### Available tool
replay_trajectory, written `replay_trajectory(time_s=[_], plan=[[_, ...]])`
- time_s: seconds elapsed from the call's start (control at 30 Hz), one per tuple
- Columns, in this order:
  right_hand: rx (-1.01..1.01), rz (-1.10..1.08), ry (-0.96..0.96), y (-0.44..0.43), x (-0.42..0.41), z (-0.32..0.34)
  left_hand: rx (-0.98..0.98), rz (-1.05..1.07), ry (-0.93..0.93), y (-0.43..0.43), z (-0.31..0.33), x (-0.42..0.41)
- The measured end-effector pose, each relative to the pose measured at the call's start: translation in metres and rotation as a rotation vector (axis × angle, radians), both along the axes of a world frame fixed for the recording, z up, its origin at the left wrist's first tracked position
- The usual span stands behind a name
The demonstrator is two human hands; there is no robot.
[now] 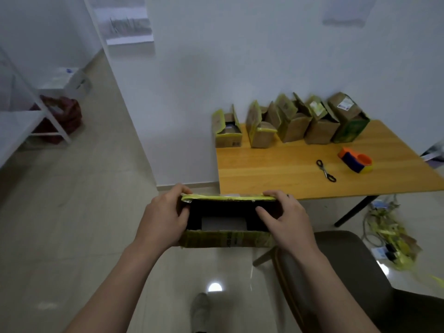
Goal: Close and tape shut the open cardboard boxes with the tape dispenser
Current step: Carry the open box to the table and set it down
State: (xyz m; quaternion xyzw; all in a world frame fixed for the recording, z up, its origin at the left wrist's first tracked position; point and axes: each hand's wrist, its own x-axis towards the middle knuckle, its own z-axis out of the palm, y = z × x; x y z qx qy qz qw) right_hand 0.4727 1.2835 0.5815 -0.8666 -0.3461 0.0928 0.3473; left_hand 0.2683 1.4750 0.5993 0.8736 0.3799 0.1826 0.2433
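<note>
Cardboard box (225, 239), print blurred, gripped by left hand (163, 221), right hand (287, 221).

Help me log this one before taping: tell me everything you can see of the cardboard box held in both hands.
The cardboard box is brown and worn, with yellow-green tape remnants along its edges. It is open toward the camera; the inside is dark, with a pale flat item at the bottom. It is held above the floor, just short of the wooden table. The left hand grips its left end, the right hand its right end, thumb inside the opening.
</note>
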Motion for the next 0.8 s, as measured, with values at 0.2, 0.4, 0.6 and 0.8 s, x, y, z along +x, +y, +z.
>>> replay_trajectory(time_s=[0.2,0.4,0.6,0.8], plan=[[-0.034,-0.09,-0.045,0.048,0.043,0.005,-0.017,-0.095,-0.046,0.068,-0.006,0.066],[-0.074,-0.191,-0.066,0.069,0.093,0.009,-0.085,-0.209,-0.06,0.108,-0.015,0.137],[-0.062,-0.266,-0.027,0.081,0.146,-0.003,-0.107,-0.267,-0.027,0.128,-0.018,0.203],[-0.028,-0.25,-0.01,0.097,0.229,-0.011,-0.057,-0.243,0.015,0.14,-0.012,0.284]])
